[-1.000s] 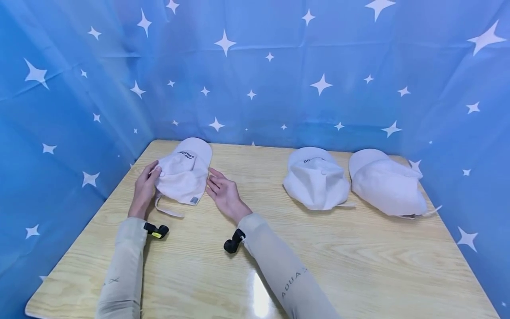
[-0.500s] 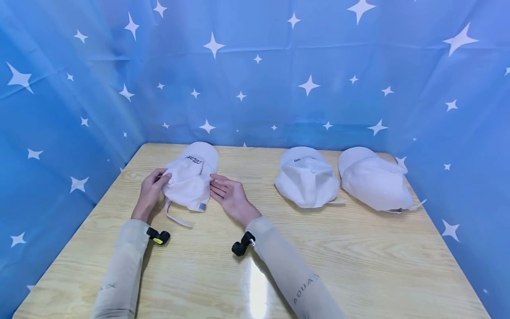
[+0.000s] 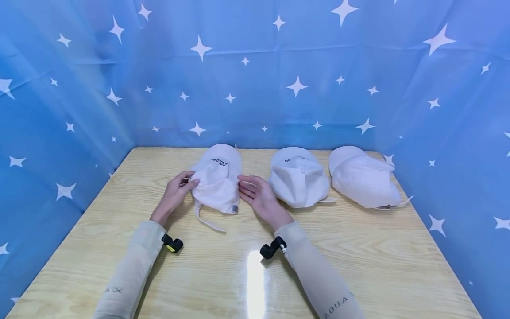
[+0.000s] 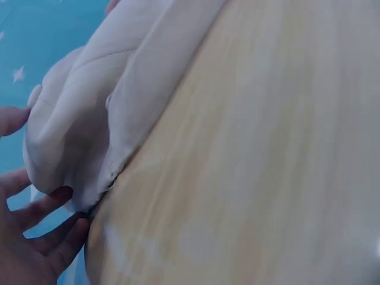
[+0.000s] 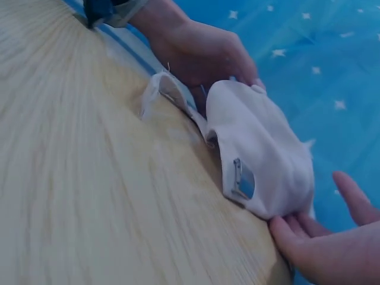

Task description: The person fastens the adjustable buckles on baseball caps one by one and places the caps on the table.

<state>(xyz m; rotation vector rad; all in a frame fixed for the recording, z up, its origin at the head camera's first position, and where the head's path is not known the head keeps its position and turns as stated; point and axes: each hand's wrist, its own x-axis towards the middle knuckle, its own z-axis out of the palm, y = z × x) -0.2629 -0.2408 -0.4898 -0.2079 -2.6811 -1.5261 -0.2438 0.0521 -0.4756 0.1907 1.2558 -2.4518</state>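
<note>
With noon at the desk's far edge, a left sleeve (image 3: 127,274) reaches in from seven o'clock and a right sleeve (image 3: 324,277) from five, each with a small black wrist camera at its cuff, over the pale wood-grain desk (image 3: 215,274). A bright streak of reflected light (image 3: 255,283) lies between them at six o'clock. Farther in, a loose strap (image 3: 205,221) curls across the wood, running from the seven o'clock side of a white cap (image 3: 217,190). That cap sits at eleven o'clock on the desk, its crown partly caved in, a small metal buckle (image 3: 235,208) at its five o'clock edge. The left hand (image 3: 175,192) pinches its nine o'clock side, thumb up by the top button and fingers lower down at the edge. The right hand (image 3: 263,199) is relaxed and open, fingers nearly straight against the three o'clock side, thumb held apart. Just beyond that hand, at one o'clock, a second white cap (image 3: 300,184) rests on the desk; a third white cap (image 3: 364,181) lies near it at two, tilted sideways. All three brims point roughly toward twelve. Behind everything hangs a blue backdrop (image 3: 255,88) with white stars.
</note>
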